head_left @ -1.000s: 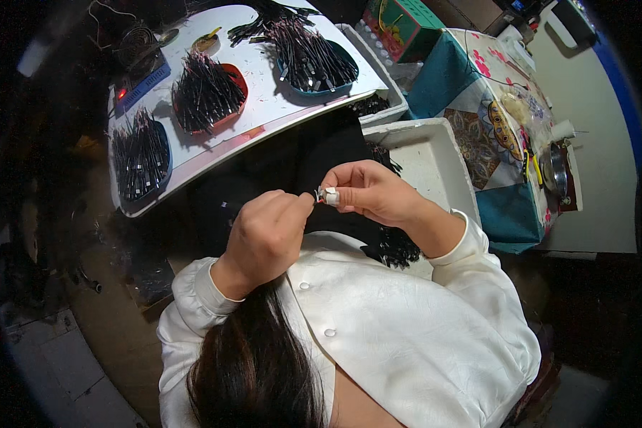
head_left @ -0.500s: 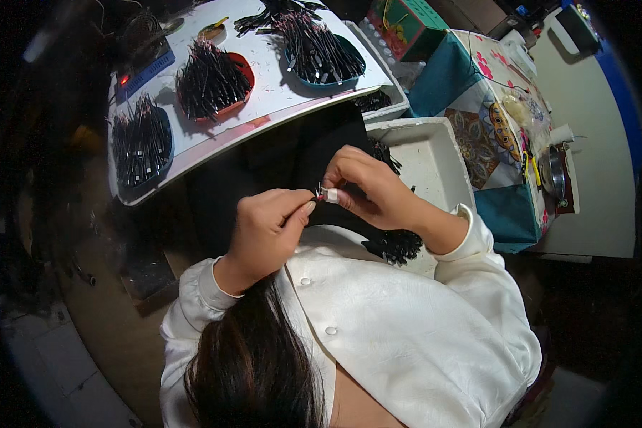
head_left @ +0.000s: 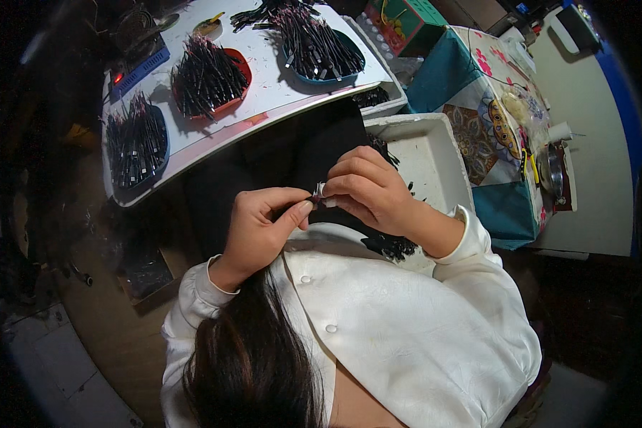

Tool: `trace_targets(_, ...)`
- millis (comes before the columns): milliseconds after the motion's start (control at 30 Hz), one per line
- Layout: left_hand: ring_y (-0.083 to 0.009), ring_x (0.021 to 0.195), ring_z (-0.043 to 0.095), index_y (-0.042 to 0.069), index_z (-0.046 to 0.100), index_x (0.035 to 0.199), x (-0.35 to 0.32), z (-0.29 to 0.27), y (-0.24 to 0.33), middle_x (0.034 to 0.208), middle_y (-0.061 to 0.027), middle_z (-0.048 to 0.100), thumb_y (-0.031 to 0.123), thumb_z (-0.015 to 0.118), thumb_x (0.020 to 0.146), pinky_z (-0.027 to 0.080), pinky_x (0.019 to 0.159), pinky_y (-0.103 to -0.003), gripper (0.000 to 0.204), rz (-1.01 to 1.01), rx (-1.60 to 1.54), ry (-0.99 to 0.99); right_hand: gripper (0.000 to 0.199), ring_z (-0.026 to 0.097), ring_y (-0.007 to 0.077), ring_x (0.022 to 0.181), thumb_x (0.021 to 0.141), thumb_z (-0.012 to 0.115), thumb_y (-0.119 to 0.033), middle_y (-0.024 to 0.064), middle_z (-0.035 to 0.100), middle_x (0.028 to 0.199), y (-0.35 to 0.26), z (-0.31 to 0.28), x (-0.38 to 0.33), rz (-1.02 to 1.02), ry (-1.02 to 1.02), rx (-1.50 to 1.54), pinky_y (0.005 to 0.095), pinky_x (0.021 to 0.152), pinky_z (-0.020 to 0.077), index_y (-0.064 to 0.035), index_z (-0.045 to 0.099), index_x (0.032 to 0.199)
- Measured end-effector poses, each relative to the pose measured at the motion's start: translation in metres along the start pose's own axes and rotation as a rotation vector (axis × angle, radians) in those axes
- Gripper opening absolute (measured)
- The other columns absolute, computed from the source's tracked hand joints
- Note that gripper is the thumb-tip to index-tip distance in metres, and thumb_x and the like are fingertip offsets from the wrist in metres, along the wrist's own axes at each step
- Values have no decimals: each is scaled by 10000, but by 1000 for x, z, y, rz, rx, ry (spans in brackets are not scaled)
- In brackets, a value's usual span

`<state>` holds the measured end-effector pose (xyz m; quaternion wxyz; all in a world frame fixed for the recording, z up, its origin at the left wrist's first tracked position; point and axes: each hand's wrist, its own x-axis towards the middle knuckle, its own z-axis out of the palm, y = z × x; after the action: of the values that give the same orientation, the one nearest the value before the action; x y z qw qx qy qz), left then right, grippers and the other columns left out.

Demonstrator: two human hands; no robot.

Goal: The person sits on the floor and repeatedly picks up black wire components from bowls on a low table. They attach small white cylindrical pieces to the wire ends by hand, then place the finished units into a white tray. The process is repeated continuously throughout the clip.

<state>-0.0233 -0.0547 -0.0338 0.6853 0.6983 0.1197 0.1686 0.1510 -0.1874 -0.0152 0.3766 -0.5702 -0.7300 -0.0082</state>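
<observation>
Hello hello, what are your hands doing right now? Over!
Left hand and right hand together pinching a small silvery part. Held above lap, near white tray. Nothing between them.

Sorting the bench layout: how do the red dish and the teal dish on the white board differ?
The red dish sits near the board's middle; the teal dish sits further right, nearer the green box. The red dish looks heart-shaped, the teal dish rounder. Both hold heaps of thin dark pieces and rest on the white board, away from the left hand and right hand, which pinch a small piece together.
</observation>
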Motion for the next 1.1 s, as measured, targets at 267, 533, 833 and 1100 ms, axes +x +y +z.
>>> trace_targets(267, -163, 590, 595, -47, 663, 916, -4, -2, 7, 707, -128, 622, -8, 640, 830, 441, 533, -261, 97, 426, 550, 30, 200, 537, 282, 784, 801, 644, 18, 118, 552, 877, -10, 5, 0, 333, -102, 368, 352, 682, 449, -6, 546, 973)
trace_targets(533, -123, 697, 608, -74, 663, 915, -5, -15, 1, 841, -103, 656, -37, 603, 872, 497, 647, -237, 83, 38, -197, -191, 273, 604, 281, 861, 768, 684, 15, 99, 601, 960, -10, -3, 7, 102, -86, 386, 359, 739, 494, -40, 575, 1012)
trace_targets(833, -113, 693, 588, -60, 622, 987, -7, -10, -4, 812, -88, 629, 7, 620, 886, 478, 645, -223, 122, -74, -398, -210, 139, 584, 239, 743, 844, 628, -26, 102, 584, 850, -1, 3, -5, 217, -152, 565, 305, 635, 466, -10, 567, 968)
trace_targets(1100, -116, 635, 546, -41, 620, 961, -4, -4, -16, 800, -90, 617, 14, 619, 884, 436, 583, -219, 94, -83, -795, -170, 369, 591, 275, 883, 742, 718, -63, 90, 613, 1010, 9, 4, -10, 89, 206, 54, 345, 761, 495, -56, 627, 1099)
